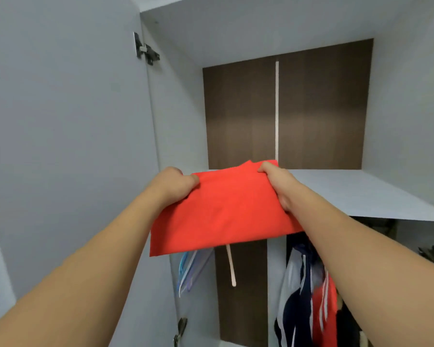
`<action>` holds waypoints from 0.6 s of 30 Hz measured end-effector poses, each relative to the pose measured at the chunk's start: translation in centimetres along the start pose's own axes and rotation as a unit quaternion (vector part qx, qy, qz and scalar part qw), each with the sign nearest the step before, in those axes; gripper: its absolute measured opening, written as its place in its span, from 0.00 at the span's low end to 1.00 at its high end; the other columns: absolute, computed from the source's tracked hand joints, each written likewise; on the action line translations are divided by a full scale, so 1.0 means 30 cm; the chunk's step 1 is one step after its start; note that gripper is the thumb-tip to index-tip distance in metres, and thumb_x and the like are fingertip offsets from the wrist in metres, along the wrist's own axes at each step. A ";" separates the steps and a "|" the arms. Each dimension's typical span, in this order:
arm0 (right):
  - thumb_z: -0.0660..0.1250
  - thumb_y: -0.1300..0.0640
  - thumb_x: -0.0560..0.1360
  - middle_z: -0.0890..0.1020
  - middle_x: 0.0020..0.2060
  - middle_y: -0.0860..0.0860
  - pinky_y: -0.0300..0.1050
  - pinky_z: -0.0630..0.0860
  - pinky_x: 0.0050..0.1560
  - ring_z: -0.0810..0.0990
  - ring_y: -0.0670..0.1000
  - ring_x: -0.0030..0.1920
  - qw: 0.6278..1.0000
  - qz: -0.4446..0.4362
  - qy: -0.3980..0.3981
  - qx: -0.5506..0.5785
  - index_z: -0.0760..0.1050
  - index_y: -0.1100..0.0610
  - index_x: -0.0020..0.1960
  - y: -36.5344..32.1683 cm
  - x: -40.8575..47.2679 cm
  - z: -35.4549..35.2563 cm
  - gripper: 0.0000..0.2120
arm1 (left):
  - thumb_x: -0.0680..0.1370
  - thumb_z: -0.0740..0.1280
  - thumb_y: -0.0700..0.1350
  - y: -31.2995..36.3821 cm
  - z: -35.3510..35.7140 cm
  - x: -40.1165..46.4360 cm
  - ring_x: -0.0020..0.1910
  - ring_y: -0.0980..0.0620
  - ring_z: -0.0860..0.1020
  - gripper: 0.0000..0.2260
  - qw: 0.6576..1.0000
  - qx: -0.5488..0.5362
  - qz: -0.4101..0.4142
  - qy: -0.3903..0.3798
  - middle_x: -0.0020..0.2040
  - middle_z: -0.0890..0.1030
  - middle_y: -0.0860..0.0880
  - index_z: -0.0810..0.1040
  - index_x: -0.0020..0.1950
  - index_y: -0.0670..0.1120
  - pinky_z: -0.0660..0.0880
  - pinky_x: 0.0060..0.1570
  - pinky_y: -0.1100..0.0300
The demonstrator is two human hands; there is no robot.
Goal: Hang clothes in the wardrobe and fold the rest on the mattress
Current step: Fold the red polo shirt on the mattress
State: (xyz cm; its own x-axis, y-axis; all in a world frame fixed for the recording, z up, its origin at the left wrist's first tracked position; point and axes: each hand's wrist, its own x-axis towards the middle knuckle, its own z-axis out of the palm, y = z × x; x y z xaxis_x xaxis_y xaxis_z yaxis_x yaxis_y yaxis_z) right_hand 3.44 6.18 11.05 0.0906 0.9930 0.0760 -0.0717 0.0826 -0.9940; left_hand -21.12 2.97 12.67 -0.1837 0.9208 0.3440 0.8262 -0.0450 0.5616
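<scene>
A folded red garment is held up at the front edge of the wardrobe's upper shelf. My left hand grips its left edge and my right hand grips its right edge, fingers curled round the cloth. The garment's far edge reaches over the shelf; its near part hangs in front of the shelf edge. Below the shelf hang clothes in white, navy and red with stripes.
The open wardrobe door stands at the left, with hinges at top and bottom. Several empty blue plastic hangers hang below the shelf at the left. The brown back panel closes the compartment behind.
</scene>
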 end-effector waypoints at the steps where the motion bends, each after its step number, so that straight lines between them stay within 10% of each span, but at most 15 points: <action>1: 0.66 0.53 0.74 0.80 0.40 0.56 0.53 0.77 0.50 0.79 0.56 0.41 1.000 -0.007 0.006 -0.006 0.76 0.59 0.53 -0.014 0.067 0.036 0.12 | 0.72 0.65 0.56 -0.014 0.000 0.079 0.34 0.46 0.77 0.16 1.000 0.000 0.000 0.001 0.34 0.78 0.44 0.75 0.35 0.43 0.66 0.31 0.59; 13: 0.65 0.55 0.79 0.82 0.45 0.56 0.42 0.74 0.37 0.79 0.53 0.39 0.991 0.035 0.109 -0.066 0.76 0.61 0.61 0.062 0.746 0.167 0.13 | 0.72 0.64 0.55 -0.040 0.252 0.885 0.50 0.39 0.79 0.13 0.991 0.106 0.069 -0.047 0.53 0.81 0.39 0.71 0.38 0.45 0.76 0.48 0.53; 18: 0.66 0.53 0.78 0.80 0.59 0.60 0.52 0.77 0.59 0.80 0.59 0.57 0.977 0.018 0.161 -0.139 0.74 0.64 0.65 0.125 0.993 0.169 0.20 | 0.75 0.64 0.52 -0.045 0.395 1.082 0.60 0.37 0.76 0.16 0.988 0.145 0.055 -0.017 0.63 0.76 0.39 0.76 0.57 0.43 0.74 0.58 0.49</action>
State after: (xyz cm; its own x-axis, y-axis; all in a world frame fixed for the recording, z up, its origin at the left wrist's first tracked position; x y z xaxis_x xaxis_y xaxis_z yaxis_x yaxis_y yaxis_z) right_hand 0.85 36.49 9.99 0.4034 0.9133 0.0556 0.1884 -0.0235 -0.9818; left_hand -21.89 37.51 14.16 -0.0695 0.9292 0.3629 0.9592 -0.0377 0.2802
